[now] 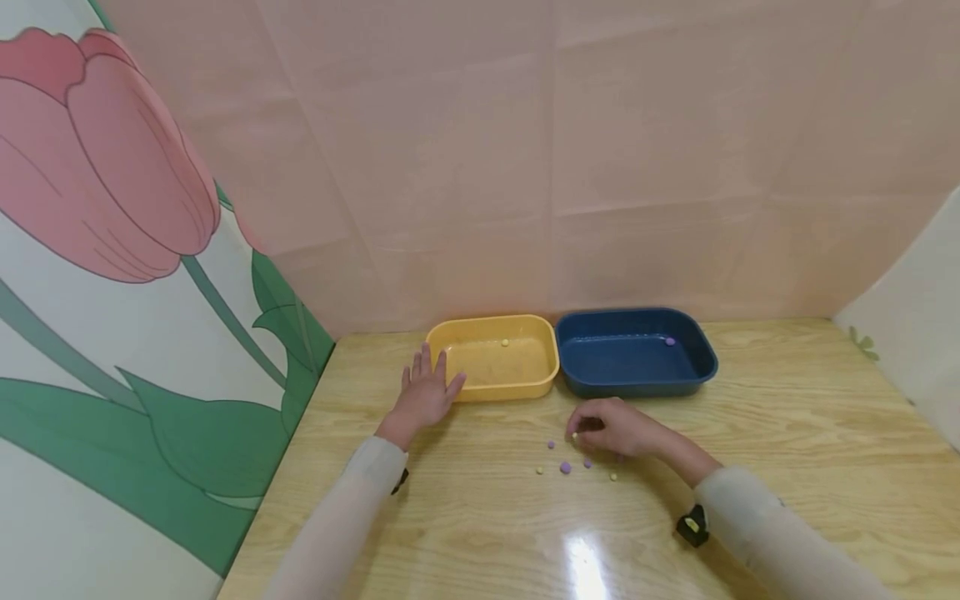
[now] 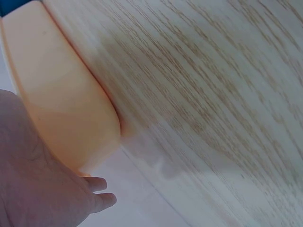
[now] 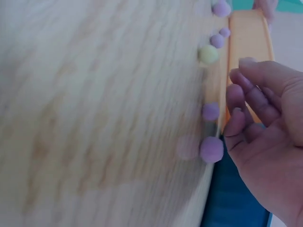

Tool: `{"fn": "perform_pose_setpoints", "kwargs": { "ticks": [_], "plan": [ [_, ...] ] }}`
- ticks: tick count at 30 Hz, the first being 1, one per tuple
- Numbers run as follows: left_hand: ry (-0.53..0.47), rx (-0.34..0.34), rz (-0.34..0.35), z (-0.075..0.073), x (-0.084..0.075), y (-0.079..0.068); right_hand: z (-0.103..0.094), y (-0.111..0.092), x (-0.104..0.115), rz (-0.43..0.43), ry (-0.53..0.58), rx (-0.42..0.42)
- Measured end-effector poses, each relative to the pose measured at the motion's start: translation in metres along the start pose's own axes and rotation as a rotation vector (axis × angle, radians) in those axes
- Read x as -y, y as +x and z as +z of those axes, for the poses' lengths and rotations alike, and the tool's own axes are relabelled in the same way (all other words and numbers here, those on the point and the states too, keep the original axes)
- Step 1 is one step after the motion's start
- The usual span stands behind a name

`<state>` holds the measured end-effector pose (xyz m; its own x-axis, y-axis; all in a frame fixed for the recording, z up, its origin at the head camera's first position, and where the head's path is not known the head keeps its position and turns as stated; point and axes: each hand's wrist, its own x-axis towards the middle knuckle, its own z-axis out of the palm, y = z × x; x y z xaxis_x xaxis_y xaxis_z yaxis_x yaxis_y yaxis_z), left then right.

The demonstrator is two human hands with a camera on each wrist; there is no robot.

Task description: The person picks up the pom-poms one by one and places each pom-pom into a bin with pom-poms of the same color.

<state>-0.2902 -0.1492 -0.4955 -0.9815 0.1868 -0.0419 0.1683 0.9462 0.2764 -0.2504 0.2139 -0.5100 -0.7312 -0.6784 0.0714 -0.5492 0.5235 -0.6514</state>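
Observation:
My left hand (image 1: 426, 398) lies with spread, straight fingers on the near left corner of a yellow tray (image 1: 536, 390). In the left wrist view the hand (image 2: 45, 175) is against the tray's side (image 2: 71, 94). In front of a dark blue tray (image 1: 637, 390), my right hand (image 1: 618, 427) curls its fingers and pinches a small yellow pom-pom (image 1: 574, 436) at the fingertips. Beneath and beside it, several purple pom-poms (image 1: 566, 467) and yellow pom-poms (image 1: 613, 477) are scattered on the table. The right wrist view shows the thumb and index fingertips (image 3: 246, 62) close together.
A yellow pom-pom (image 1: 505, 343) lies inside the yellow tray, and a purple pom-pom (image 1: 670, 342) inside the blue one. Both trays stand side by side at the back of the wooden table (image 1: 480, 533), before a pink cloth (image 1: 600, 167). A tulip-patterned wall (image 1: 112, 167) borders the left.

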Motion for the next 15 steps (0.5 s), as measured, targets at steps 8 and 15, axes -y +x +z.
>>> {"fn": "perform_pose_setpoints", "kwargs": {
  "ticks": [8, 15],
  "plan": [
    [0.013, -0.001, 0.001, 0.001, 0.000, 0.000, -0.006, 0.003, 0.007, 0.026, 0.008, -0.054],
    [0.002, 0.001, 0.001, -0.001, -0.001, -0.002, -0.012, 0.009, 0.013, -0.001, -0.038, -0.084]
  ]
}}
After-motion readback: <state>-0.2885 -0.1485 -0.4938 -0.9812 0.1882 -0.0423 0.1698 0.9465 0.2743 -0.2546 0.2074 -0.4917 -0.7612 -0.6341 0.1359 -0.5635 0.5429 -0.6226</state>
